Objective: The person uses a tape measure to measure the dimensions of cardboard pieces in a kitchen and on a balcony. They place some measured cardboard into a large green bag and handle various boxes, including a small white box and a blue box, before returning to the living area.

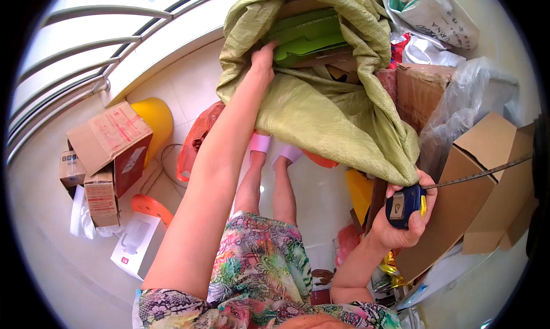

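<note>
A large green woven sack point(309, 114) gapes in front of me, with green printed cardboard point(307, 37) and brown cardboard point(343, 62) inside. At the sack's left rim is my left hand point(264, 62), its fingers partly hidden in the opening beside the green cardboard; whether it grips anything is unclear. My right hand point(404, 219) holds a dark blue tape measure point(404, 206) with a metal clip, and its fingers also touch the sack's lower right corner. A dark strip, apparently the tape's blade point(481, 174), stretches from the case to the right.
Open cardboard boxes point(468, 191) and clear plastic wrap point(459, 110) crowd the right. On the left are stacked cartons point(116, 135), a yellow bin point(157, 118), a white box point(137, 243) and a red plastic bag point(195, 135). Metal railings point(103, 11) line the upper left.
</note>
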The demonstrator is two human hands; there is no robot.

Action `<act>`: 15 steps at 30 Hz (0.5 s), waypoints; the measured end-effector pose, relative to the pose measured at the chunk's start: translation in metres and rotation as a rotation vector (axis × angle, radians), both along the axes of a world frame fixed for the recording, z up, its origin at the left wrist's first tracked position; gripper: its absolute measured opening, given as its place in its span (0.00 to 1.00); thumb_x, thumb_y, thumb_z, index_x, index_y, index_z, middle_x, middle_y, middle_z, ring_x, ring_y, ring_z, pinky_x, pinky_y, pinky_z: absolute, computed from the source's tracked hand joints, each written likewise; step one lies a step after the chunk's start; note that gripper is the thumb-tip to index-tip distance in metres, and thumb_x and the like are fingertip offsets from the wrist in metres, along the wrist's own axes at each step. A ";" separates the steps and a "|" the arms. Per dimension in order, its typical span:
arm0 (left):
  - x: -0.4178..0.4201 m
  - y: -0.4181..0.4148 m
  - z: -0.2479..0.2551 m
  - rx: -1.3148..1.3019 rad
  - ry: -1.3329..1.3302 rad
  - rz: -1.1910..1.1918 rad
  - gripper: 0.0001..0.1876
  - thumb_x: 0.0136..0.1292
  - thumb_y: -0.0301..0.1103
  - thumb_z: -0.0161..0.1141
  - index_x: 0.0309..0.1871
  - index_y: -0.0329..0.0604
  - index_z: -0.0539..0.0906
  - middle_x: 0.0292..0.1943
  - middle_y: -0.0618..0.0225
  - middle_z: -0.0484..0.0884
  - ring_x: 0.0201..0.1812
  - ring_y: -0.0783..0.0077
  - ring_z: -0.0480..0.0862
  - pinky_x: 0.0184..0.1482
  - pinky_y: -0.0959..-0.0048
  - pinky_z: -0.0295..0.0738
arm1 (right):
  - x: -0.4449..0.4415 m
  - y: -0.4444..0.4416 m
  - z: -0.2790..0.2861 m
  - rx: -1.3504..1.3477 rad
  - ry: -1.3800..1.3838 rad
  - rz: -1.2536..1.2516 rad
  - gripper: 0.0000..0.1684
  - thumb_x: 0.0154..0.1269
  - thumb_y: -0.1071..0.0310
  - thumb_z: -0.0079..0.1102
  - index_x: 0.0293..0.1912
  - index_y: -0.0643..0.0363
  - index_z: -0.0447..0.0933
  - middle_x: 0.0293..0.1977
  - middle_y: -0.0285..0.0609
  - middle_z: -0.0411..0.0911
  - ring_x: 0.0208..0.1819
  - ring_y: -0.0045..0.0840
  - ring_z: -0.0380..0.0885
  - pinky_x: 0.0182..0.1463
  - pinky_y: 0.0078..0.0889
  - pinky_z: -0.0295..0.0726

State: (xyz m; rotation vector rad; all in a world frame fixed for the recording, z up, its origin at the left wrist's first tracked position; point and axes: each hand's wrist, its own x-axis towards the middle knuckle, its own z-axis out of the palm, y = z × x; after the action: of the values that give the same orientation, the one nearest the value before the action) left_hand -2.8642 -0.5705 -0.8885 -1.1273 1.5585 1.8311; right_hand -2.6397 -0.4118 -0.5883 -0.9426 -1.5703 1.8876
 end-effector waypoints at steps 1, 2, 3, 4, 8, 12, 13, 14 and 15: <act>-0.001 0.003 -0.006 0.016 0.047 0.037 0.28 0.60 0.35 0.62 0.59 0.27 0.68 0.57 0.55 0.74 0.55 0.62 0.75 0.55 0.68 0.72 | 0.001 0.000 0.000 -0.001 0.003 0.006 0.34 0.45 0.51 0.60 0.47 0.67 0.67 0.43 0.51 0.65 0.32 0.30 0.71 0.34 0.29 0.72; -0.005 0.006 -0.011 0.029 0.095 0.075 0.27 0.60 0.34 0.61 0.59 0.27 0.68 0.56 0.55 0.75 0.53 0.63 0.76 0.55 0.69 0.72 | 0.001 0.001 -0.001 -0.004 0.007 0.015 0.34 0.45 0.51 0.60 0.46 0.67 0.67 0.43 0.51 0.65 0.33 0.30 0.71 0.34 0.29 0.72; -0.008 0.008 -0.011 0.040 0.138 0.109 0.27 0.61 0.32 0.61 0.59 0.27 0.68 0.56 0.56 0.75 0.52 0.63 0.78 0.54 0.70 0.73 | 0.001 0.000 -0.001 -0.005 0.007 0.020 0.34 0.45 0.51 0.60 0.46 0.67 0.67 0.43 0.51 0.65 0.33 0.30 0.71 0.34 0.30 0.72; -0.011 0.011 -0.011 0.076 0.181 0.118 0.24 0.60 0.30 0.62 0.58 0.30 0.71 0.53 0.59 0.78 0.47 0.64 0.80 0.51 0.70 0.74 | 0.001 -0.001 -0.001 -0.007 0.008 0.027 0.34 0.45 0.51 0.60 0.47 0.67 0.67 0.43 0.51 0.65 0.32 0.30 0.71 0.34 0.30 0.72; 0.027 0.038 0.036 0.111 0.376 -0.253 0.20 0.57 0.28 0.64 0.53 0.34 0.76 0.46 0.62 0.82 0.43 0.67 0.81 0.47 0.69 0.76 | 0.002 -0.005 -0.003 -0.013 0.002 0.031 0.34 0.44 0.52 0.60 0.46 0.67 0.67 0.43 0.51 0.65 0.33 0.30 0.71 0.34 0.30 0.72; 0.092 0.052 0.093 -0.112 0.681 -0.781 0.19 0.56 0.30 0.64 0.51 0.32 0.77 0.51 0.53 0.79 0.49 0.61 0.79 0.52 0.66 0.72 | -0.003 -0.005 -0.001 -0.001 -0.005 0.004 0.34 0.44 0.52 0.59 0.46 0.67 0.67 0.43 0.51 0.66 0.33 0.30 0.71 0.34 0.30 0.72; 0.105 0.054 0.100 -0.124 0.662 -0.878 0.19 0.56 0.32 0.64 0.50 0.32 0.77 0.56 0.48 0.76 0.56 0.58 0.76 0.59 0.64 0.69 | -0.003 -0.005 -0.001 -0.007 0.004 0.004 0.34 0.44 0.52 0.59 0.46 0.67 0.67 0.43 0.51 0.66 0.33 0.30 0.71 0.34 0.30 0.71; 0.111 0.056 0.101 -0.083 0.822 -0.892 0.20 0.58 0.34 0.62 0.52 0.35 0.77 0.58 0.50 0.74 0.59 0.58 0.74 0.61 0.64 0.66 | -0.004 -0.004 -0.002 -0.012 0.012 0.002 0.34 0.44 0.52 0.59 0.46 0.67 0.67 0.43 0.51 0.66 0.33 0.30 0.71 0.34 0.30 0.71; 0.117 0.057 0.100 -0.041 0.983 -0.903 0.20 0.60 0.36 0.60 0.54 0.38 0.77 0.61 0.51 0.72 0.62 0.58 0.71 0.64 0.64 0.63 | -0.004 -0.004 -0.001 -0.009 0.007 0.007 0.34 0.44 0.52 0.59 0.46 0.67 0.67 0.43 0.52 0.66 0.33 0.30 0.71 0.34 0.30 0.71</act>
State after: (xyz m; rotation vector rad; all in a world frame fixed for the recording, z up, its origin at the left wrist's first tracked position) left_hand -2.7477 -0.5139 -0.7882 0.6017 2.0725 1.6811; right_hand -2.6436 -0.4161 -0.5896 -0.9344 -1.5640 1.9024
